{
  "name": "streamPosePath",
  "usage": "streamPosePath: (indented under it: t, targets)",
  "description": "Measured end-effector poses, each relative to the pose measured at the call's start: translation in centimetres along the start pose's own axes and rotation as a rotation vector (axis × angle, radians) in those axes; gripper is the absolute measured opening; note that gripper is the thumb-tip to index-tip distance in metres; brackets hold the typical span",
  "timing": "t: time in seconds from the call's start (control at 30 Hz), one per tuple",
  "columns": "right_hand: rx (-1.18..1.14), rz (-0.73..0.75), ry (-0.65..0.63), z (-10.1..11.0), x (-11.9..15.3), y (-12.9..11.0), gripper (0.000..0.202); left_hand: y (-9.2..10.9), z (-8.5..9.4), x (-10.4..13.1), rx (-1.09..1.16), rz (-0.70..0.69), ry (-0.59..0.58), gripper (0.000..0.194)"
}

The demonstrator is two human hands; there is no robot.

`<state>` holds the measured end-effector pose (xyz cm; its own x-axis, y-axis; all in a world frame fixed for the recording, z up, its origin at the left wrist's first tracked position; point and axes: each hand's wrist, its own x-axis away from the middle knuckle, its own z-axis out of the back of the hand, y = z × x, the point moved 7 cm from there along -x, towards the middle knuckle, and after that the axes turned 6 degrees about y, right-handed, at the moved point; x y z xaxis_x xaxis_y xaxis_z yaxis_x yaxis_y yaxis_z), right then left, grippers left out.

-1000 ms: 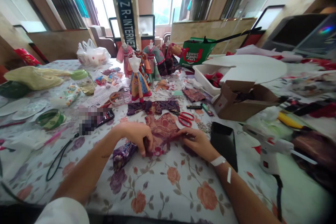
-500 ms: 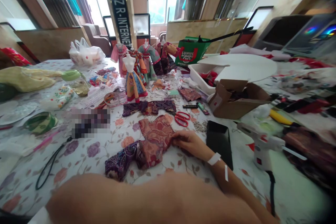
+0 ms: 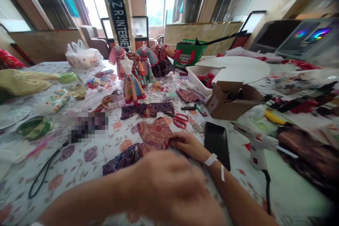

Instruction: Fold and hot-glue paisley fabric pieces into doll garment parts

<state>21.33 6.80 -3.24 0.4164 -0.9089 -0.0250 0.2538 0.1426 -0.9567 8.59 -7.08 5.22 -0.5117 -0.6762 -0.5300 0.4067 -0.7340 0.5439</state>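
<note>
A small doll garment (image 3: 156, 131) in red paisley fabric, with a dark purple patterned sleeve (image 3: 122, 159), lies on the flowered tablecloth. The fingers of my right hand (image 3: 189, 144) are pinched at its right edge. White strips of tape stick to my right wrist and forearm. My left hand (image 3: 174, 183) is raised close to the camera, smeared by motion, and covers the lower part of the garment; its fingers cannot be made out. Red-handled scissors (image 3: 180, 120) lie just beyond my right hand, and a black phone-like slab (image 3: 217, 144) is to its right.
A hot glue gun (image 3: 255, 144) stands at the right, with a cardboard box (image 3: 225, 106) behind it. Several dressed doll forms, including a white-torso mannequin (image 3: 127, 67), stand at the back. Purple fabric strips (image 3: 161, 108) lie above the garment. A green tape roll (image 3: 34, 127) is at left.
My left hand has come into view in the foreground, where earlier only the blurred arm showed, and now covers part of the garment. My right hand stays at the garment's edge.
</note>
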Motion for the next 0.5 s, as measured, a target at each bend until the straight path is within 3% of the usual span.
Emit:
streamPosePath:
  t: [0.03, 0.07, 0.13, 0.3, 0.5]
  targets:
    - [-0.011, -0.002, 0.007, -0.1, 0.0, -0.1, 0.021, -1.4, 0.3, -3.2, 0.0, -0.006, -0.073, 0.017]
    - [-0.02, -0.006, 0.017, -0.1, -0.1, -0.1, 0.021, -3.4, 0.7, -5.6, -0.034, 0.08, -0.081, 0.013]
    - [-0.031, -0.024, 0.041, -0.1, -0.3, -0.1, 0.022, -7.0, 1.0, -7.6, -0.066, 0.257, -0.088, 0.012]
    - [-0.037, -0.097, 0.098, 0.0, -0.5, 0.7, 0.028, -11.0, -2.0, -4.6, 0.009, 0.438, -0.147, 0.021]
    - [-0.037, -0.157, 0.14, 0.1, -0.3, 1.1, 0.04, -14.1, -3.4, -3.8, 0.429, 0.654, -0.091, 0.023]
